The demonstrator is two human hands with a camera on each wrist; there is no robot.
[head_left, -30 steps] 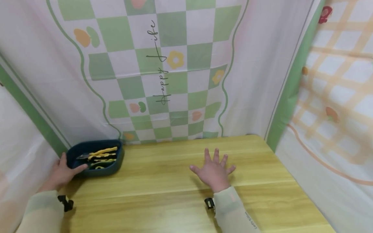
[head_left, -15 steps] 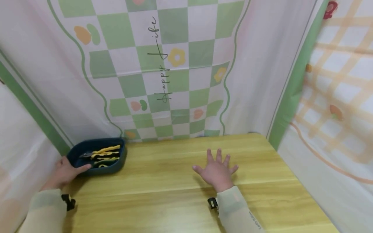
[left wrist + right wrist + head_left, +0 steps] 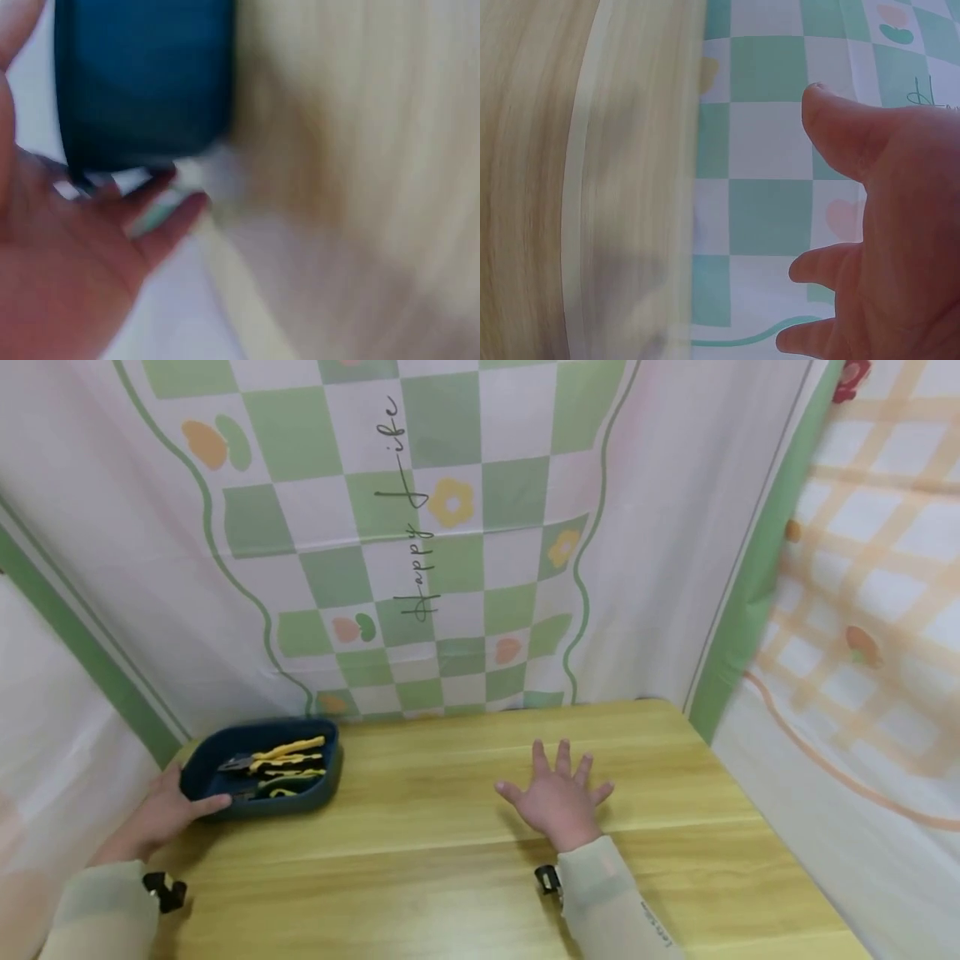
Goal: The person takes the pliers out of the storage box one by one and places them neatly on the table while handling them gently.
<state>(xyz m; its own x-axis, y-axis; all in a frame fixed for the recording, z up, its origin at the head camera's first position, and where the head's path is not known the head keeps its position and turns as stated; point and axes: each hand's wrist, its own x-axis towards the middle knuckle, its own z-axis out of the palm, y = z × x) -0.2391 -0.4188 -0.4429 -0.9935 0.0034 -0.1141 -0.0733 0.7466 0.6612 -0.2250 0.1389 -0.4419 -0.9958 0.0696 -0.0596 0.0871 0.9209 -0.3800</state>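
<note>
A dark blue plastic storage box stands on the wooden table, at the far left. Inside lie several pliers with yellow and black handles, and a green-handled tool. My left hand holds the box's left end, thumb on the near rim and fingers round the outer wall. Blurred in the left wrist view, the box sits between thumb and fingers. My right hand is spread palm down over the table's right part, holding nothing. Its thumb points away from the other fingers in the right wrist view.
A green and white checkered curtain hangs behind the table's back edge. At the right hangs an orange plaid curtain, and a white curtain is at the left. Black camera mounts sit at both wrists.
The storage box has shifted a little to the right and nearer, with my left hand staying at its left end. My right hand keeps its spread pose, almost still.
</note>
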